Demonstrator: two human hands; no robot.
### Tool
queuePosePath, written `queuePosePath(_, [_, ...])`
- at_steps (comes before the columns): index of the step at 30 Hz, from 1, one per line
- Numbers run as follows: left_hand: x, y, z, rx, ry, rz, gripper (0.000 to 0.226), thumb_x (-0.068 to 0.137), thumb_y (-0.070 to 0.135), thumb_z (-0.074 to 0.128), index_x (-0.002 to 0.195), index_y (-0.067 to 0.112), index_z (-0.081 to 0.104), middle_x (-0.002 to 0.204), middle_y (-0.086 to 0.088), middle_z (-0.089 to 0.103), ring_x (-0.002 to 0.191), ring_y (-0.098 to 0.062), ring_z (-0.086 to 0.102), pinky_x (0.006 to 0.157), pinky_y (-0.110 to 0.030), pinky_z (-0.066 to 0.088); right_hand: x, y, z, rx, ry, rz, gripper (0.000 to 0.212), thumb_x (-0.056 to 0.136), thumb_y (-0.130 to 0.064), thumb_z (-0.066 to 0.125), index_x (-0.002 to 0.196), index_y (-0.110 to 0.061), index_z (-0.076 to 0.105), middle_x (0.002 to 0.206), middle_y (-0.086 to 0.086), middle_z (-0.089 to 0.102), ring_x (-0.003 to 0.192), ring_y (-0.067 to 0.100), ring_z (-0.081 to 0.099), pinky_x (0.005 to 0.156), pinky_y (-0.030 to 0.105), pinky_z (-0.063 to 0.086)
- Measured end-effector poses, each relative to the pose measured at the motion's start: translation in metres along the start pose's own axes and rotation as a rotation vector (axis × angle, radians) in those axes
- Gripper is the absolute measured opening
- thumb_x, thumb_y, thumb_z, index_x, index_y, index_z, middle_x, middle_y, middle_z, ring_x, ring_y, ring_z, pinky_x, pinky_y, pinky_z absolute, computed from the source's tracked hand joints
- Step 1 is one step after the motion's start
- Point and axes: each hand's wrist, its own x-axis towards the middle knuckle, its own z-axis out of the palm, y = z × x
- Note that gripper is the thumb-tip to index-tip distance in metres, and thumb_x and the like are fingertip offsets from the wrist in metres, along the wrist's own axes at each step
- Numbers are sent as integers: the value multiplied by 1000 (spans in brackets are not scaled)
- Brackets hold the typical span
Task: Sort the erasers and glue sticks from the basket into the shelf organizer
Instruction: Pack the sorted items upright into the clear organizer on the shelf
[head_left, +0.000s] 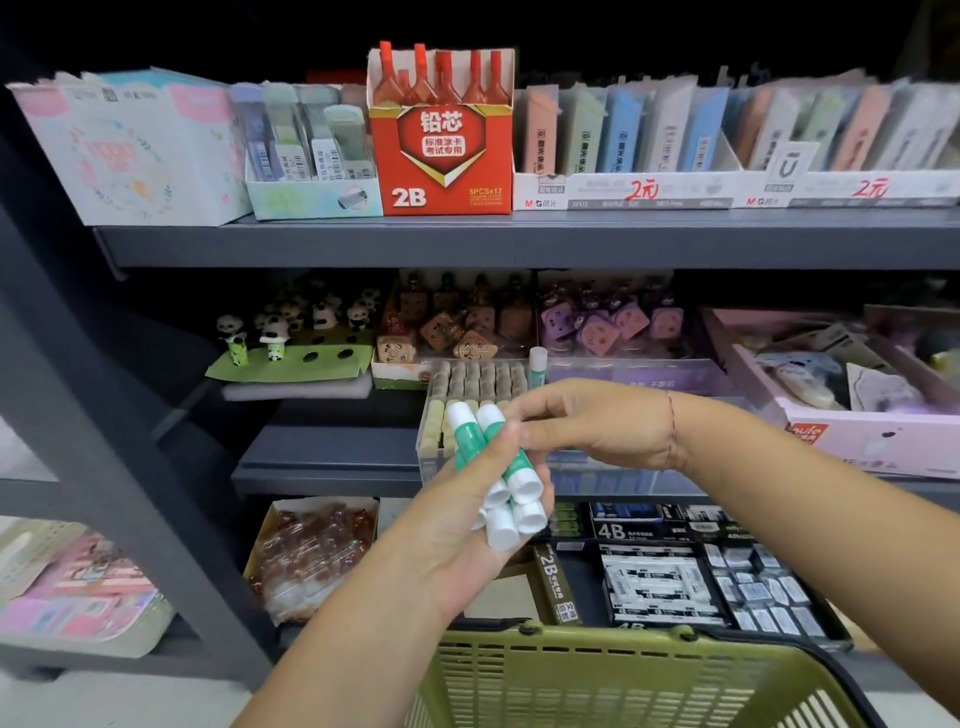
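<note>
Holding a bunch of glue sticks (501, 470) up in front of the shelf (322, 470)

Left hand (457, 545) is gripping the green-and-white bundle over the green basket (571, 647), and the right hand (597, 421) is reaching across and pinching at the top of it. The clear organizer (470, 384) is sitting on the shelf right behind them, holding rows of capped sticks.

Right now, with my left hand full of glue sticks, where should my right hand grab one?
Probably pinch the white cap of the glue stick nearest your right hand, coming from the right. The caps jut up-left, free of your left hand, which wraps their middles.
</note>
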Motion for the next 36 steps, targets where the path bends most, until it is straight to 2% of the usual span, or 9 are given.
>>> queuePosePath(3, [1, -1, 0, 67, 4, 26, 55, 61, 16, 73, 113, 5, 60, 69, -9, 66, 57, -16, 63, 61, -29, 57, 4, 3, 0, 150, 58, 62, 43, 71, -37, 70, 106, -11, 68, 102, 0, 65, 99, 10, 56, 108, 46, 30])
queuePosePath(9, [0, 0, 0, 30, -16, -3, 46, 64, 15, 73, 109, 7, 63, 72, -8, 68, 57, -16, 64, 56, -26, 57, 11, -1, 4, 486, 218, 127, 21, 68, -22, 66, 87, -16, 62, 92, 0, 63, 88, 13, 54, 102, 37, 35])
queuePosePath(14, [-2, 5, 0, -12, 33, -37, 48, 63, 4, 71, 110, 2, 61, 73, -15, 67, 62, -21, 65, 58, -30, 59, 10, -9, -30, 680, 496, 8, 9, 79, -17, 70, 83, -12, 64, 80, 4, 58, 65, 9, 46, 61, 21, 38])
queuePosePath(16, [-2, 6, -1, -35, 71, -39, 40, 69, -1, 69, 108, 0, 60, 74, -17, 67, 65, -23, 65, 55, -30, 59, 10, -8, -51, 563, 807, -56, 7, 84, -7, 67, 79, -8, 62, 65, 1, 61, 57, 12, 50, 48, 20, 42])
queuePosePath(18, [-2, 7, -1, -35, 101, -37, 27, 77, -5, 65, 103, -2, 59, 73, -18, 68, 66, -23, 64, 54, -30, 59, 14, 3, -69, 183, 1020, 0, 7, 84, -6, 69, 85, -4, 63, 59, -3, 62, 57, 13, 60, 55, 23, 54])
queuePosePath(21, [0, 7, 0, -38, 106, -51, 24, 79, -6, 63, 102, -2, 58, 73, -19, 68, 68, -24, 65, 55, -31, 59, 27, 27, -78, -500, 939, 244, 28, 85, -21, 68, 111, -9, 64, 84, 3, 64, 84, 23, 65, 81, 32, 53])
queuePosePath(23, [0, 6, 1, -39, 100, -64, 29, 75, -6, 64, 103, -3, 58, 76, -19, 69, 70, -25, 66, 56, -31, 59, 37, 35, -72, -713, 887, 299, 23, 88, -25, 61, 107, -12, 65, 93, 9, 67, 92, 26, 63, 75, 27, 44])
queuePosePath(29, [-3, 7, -1, 42, 87, -61, 49, 53, -4, 68, 101, -6, 60, 82, -22, 70, 74, -25, 68, 59, -31, 59, 57, 48, -66, -716, 870, 388, 22, 88, -26, 60, 105, -14, 65, 105, 11, 67, 98, 28, 61, 71, 23, 36])
queuePosePath(36, [-1, 6, -5, 56, 97, -60, 25, 73, -6, 66, 97, -6, 60, 83, -22, 71, 80, -26, 68, 64, -30, 58, 49, 42, -68, -627, 912, 398, 30, 86, -27, 66, 108, -8, 62, 106, 12, 67, 102, 29, 61, 78, 27, 43])
